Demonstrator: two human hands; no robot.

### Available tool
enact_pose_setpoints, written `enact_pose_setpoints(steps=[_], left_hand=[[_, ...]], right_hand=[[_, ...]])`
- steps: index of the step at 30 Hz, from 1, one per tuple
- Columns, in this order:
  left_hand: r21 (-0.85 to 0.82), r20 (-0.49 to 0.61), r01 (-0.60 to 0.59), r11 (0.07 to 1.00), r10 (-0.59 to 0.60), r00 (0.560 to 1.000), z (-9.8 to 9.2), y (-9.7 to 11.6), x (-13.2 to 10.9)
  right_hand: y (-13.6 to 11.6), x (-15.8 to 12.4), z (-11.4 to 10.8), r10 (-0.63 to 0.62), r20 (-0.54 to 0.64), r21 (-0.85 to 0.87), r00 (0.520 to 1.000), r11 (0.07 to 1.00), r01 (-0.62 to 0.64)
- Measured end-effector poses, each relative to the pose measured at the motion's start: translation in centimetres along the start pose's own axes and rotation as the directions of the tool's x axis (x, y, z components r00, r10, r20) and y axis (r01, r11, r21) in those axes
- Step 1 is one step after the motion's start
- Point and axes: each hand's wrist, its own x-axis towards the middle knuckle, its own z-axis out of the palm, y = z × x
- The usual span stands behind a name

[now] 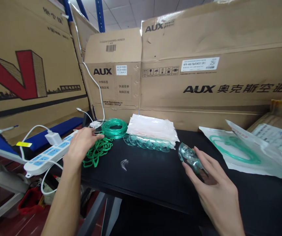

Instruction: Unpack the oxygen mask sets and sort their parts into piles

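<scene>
My right hand (211,183) holds a clear green-tinted plastic mask (189,156) just above the black table (143,177), fingers curled round it. My left hand (80,144) reaches over a loose heap of green elastic bands (99,151) at the table's left end; its fingers are bent down onto the heap and mostly hidden. Behind the bands lies a coil of green tubing (114,127). A row of similar clear masks (147,143) lies under a stack of clear plastic bags (153,128). A few small metal clips (124,164) lie on the table.
A white power strip (47,155) with a charger and cables runs off the left edge. Packaged tubing sets (239,152) lie at the right. Large cardboard boxes (204,72) wall the back and left. A red object (30,200) is on the floor below.
</scene>
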Motion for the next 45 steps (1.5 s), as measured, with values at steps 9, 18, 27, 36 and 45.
enact_pose_setpoints(steps=[9,18,27,36,45], left_hand=[[-0.693,0.292,-0.221,0.686,0.548,0.784,3.2,10.7,-4.4],[-0.881,0.455,0.215,0.422,0.630,0.629,8.2,13.4,-6.2],[-0.879,0.472,0.338,0.336,0.707,0.527,7.1,13.5,-6.2],[-0.874,0.482,0.356,0.332,0.684,0.548,7.4,13.2,-6.0],[-0.795,0.310,-0.235,0.559,0.708,0.635,6.3,13.4,-7.2]], right_hand=[[-1.6,-0.4,0.4,0.074,0.096,0.023,0.993,0.997,-0.076],[-0.9,-0.5,0.3,-0.128,0.259,0.016,0.957,0.992,0.128],[-1.1,-0.2,0.1,-0.167,0.287,0.020,0.943,0.985,0.169],[-1.3,-0.1,0.0,-0.027,0.309,0.169,0.951,0.985,-0.027],[-2.4,0.3,0.1,0.390,0.276,0.088,0.879,0.900,-0.427]])
